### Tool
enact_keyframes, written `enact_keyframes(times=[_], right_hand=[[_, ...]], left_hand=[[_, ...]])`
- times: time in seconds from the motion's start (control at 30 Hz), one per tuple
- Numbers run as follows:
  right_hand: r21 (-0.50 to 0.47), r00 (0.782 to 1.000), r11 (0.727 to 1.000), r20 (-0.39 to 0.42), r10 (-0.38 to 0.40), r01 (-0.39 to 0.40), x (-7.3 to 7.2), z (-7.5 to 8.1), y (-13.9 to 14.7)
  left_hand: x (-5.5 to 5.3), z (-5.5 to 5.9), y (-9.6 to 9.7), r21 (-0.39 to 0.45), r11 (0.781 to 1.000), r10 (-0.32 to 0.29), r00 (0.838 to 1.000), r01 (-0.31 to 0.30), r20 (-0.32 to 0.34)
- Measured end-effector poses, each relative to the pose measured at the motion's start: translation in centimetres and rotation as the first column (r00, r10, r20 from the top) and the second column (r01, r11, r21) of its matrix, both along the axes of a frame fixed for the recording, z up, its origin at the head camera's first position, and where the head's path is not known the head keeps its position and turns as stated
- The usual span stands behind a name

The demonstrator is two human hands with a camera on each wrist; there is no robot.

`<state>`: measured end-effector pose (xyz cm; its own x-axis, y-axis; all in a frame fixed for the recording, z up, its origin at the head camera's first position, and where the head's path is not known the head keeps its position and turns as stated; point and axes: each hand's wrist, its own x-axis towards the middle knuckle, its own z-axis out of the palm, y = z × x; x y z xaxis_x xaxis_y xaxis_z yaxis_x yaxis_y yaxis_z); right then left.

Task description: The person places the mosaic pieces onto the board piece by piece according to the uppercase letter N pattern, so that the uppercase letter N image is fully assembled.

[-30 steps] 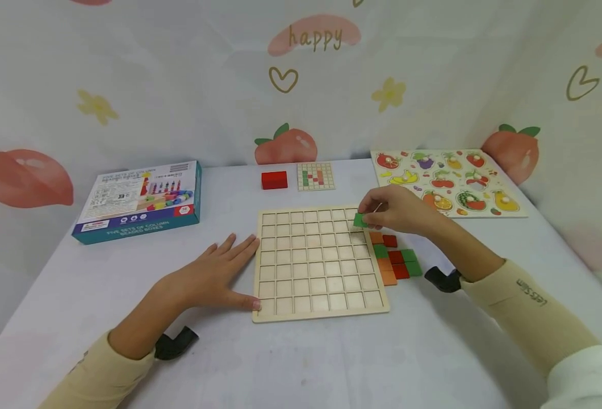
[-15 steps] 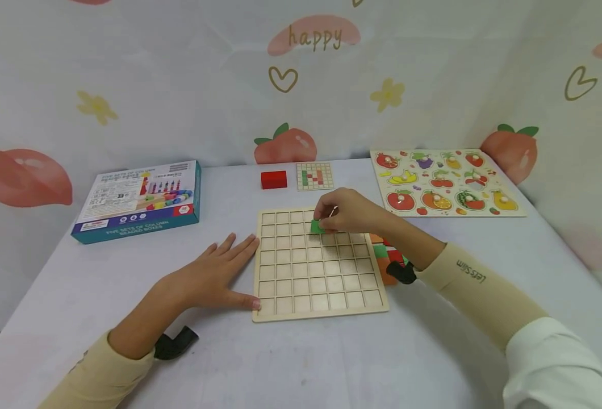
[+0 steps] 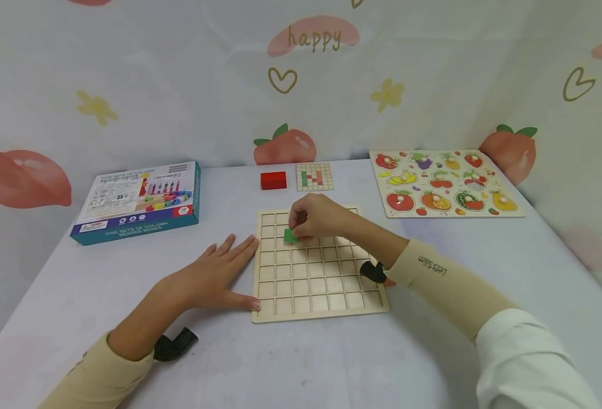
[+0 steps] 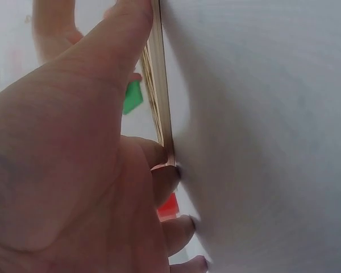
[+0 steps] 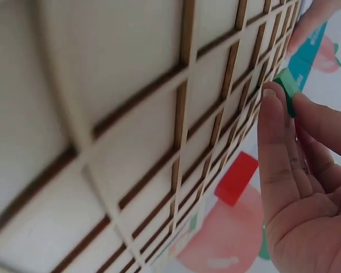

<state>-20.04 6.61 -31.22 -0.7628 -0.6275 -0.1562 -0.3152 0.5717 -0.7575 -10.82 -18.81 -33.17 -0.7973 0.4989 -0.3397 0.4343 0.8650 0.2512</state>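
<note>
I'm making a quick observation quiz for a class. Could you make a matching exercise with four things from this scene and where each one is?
Things:
1. green tile
2. red block
3. fruit puzzle
4. left hand

Places:
A. at the left edge of the grid board
B. pinched in the fingers of the right hand
C. toward the back right of the table
D. just left of the small pattern card

Right pairs: 1-B, 2-D, 3-C, 4-A
</note>
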Motion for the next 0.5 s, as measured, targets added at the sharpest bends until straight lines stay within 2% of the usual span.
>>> enact_keyframes(times=[0.07, 0.3, 0.5], right_hand=[[0.028, 1.0, 1.0, -0.015, 0.001, -0.001, 0.1, -0.1, -0.5], [0.169, 0.983, 0.985, -0.179, 0.051, -0.02, 0.4, -0.1, -1.9], [0.199, 0.975, 0.98, -0.209, 0.068, -0.025, 0.9, 0.0, -2.3]], left_hand=[[0.0, 0.0, 0.0, 0.001, 1.0, -0.003, 1.0, 0.003, -0.002], [0.1, -0.1, -0.2, 0.0, 1.0, -0.007, 1.0, 0.007, -0.005], [0.2, 0.0, -0.2, 0.0, 1.0, -0.005, 1.0, 0.005, -0.004]])
